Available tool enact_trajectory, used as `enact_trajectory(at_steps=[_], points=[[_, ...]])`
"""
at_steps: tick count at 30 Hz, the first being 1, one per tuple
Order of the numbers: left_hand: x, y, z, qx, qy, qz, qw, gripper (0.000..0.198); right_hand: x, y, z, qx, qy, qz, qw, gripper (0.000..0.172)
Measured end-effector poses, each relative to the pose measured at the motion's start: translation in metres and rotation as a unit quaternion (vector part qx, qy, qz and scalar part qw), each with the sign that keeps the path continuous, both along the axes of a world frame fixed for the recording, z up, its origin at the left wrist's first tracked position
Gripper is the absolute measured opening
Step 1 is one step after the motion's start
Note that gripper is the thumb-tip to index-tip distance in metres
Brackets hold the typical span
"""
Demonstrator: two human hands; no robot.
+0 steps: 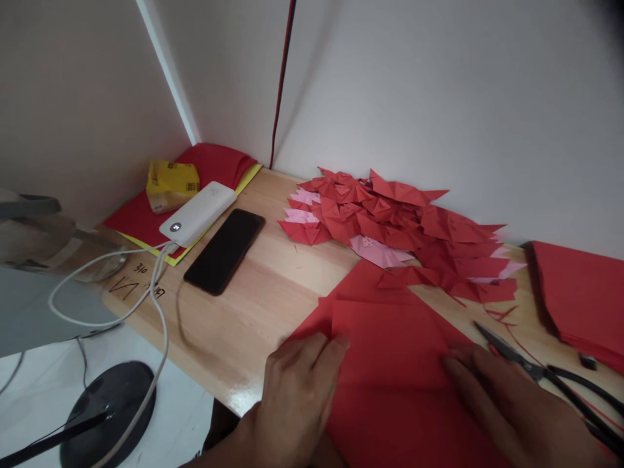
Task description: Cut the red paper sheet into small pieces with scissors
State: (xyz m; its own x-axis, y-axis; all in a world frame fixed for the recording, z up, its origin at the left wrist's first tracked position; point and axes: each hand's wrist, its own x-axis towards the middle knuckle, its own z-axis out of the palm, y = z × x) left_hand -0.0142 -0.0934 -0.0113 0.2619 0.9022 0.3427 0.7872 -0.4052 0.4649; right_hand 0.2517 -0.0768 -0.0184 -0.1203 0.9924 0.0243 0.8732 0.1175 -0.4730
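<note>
A sheet of red paper (390,351) lies in front of me with a crease running across it, on top of other red paper. At its left edge my left hand (302,383) has its fingers curled and pressed together on the paper. My right hand (517,403) grips the right edge, its thumb side partly hidden. Just beyond the sheet is a heap of folded red and pink paper pieces (390,221) with pointed ends. Scissors (536,370) with black handles lie right of the sheet, partly behind my right hand.
A stack of red paper (580,292) lies at the right. Leftward are a black phone (225,251), a white power bank (199,211) with cables, a yellow packet (171,185) and red sheets (217,162). A black round base (114,409) stands at lower left. Walls border the table.
</note>
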Motion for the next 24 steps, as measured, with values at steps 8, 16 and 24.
enact_trajectory(at_steps=[8, 16, 24], points=[[0.0, 0.0, -0.002, 0.003, 0.004, 0.015, 1.0, 0.022, -0.01, 0.006, 0.005, -0.004, -0.024, -0.017, 1.0, 0.041], [0.001, 0.002, -0.003, 0.024, 0.017, 0.028, 0.999, 0.023, -0.013, 0.005, -0.001, 0.017, -0.066, 0.015, 0.998, 0.045], [0.001, 0.002, -0.005, 0.013, 0.035, 0.024, 0.999, 0.023, -0.004, -0.002, -0.003, 0.011, -0.088, 0.045, 0.995, 0.036]])
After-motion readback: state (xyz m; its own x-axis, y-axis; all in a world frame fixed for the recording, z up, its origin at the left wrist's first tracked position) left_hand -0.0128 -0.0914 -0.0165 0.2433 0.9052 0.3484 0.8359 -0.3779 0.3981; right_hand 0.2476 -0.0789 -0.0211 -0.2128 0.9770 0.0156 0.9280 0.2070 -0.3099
